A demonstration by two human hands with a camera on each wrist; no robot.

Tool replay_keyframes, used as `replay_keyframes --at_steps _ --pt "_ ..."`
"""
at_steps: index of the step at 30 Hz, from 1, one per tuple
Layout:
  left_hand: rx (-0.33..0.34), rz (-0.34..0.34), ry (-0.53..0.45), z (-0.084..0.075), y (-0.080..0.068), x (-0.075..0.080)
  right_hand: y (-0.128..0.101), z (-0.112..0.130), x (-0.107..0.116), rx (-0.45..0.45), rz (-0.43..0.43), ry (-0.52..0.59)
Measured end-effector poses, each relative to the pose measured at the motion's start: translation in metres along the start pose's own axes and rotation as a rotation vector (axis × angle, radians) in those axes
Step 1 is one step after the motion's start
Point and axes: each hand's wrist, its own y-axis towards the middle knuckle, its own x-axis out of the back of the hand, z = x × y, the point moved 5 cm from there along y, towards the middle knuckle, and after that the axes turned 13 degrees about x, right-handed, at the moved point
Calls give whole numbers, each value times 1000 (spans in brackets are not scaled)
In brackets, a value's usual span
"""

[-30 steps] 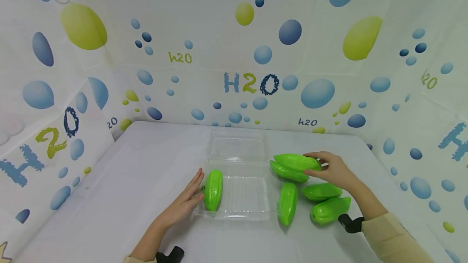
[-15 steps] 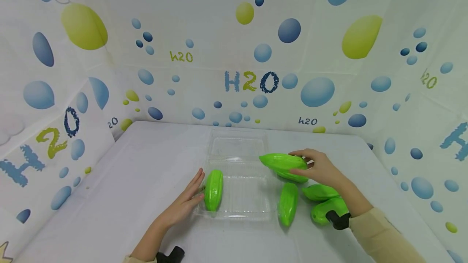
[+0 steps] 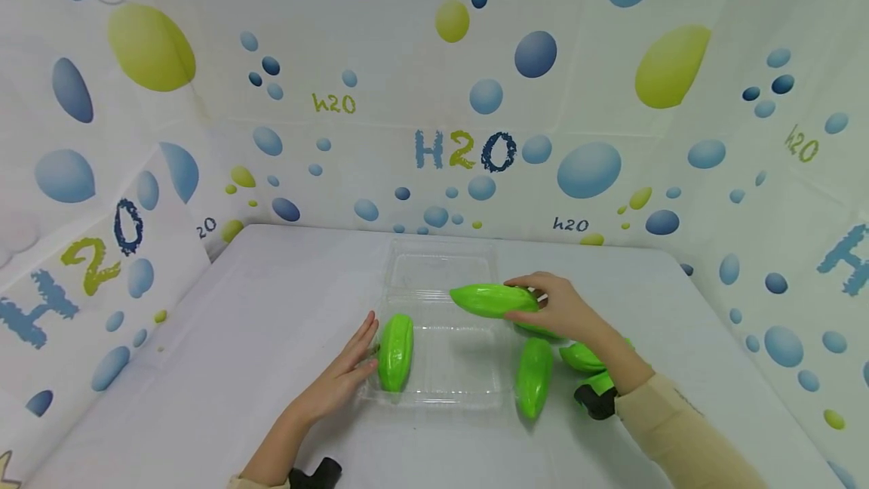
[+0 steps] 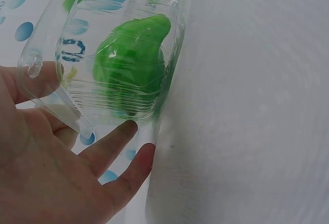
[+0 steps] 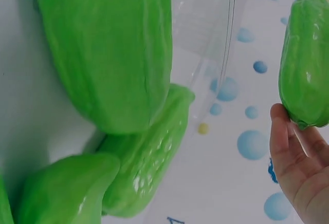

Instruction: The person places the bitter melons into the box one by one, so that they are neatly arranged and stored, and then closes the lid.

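Head view: a person at a white counter, both hands out over it.
Right hand: fingers curled around one green vegetable, holding it above the far right corner of the clear plastic tray.
Left hand: fingers straight and relaxed, flat against the tray's left wall.
In the tray: another green vegetable, lying along the left side.
Loose pile: more green vegetables on the counter, just right of the tray, partly hidden by the right forearm.
Backdrop: bubble-print sheet lettered H2O.
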Motion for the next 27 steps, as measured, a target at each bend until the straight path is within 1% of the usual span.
replay_keyframes --at_steps 5,11,16,23,27 --pt "-4 2 -5 -2 -1 1 7 4 -8 8 23 -15" --pt "-6 3 -6 -3 -2 1 14 4 -20 -13 55 3" --pt "-4 3 -10 -2 -2 0 20 5 -29 -31 63 12" --pt "-7 -2 -10 -3 -2 0 25 4 -39 1 69 -23" --pt "-6 -5 -10 -2 -1 0 27 3 -44 -7 72 -29"
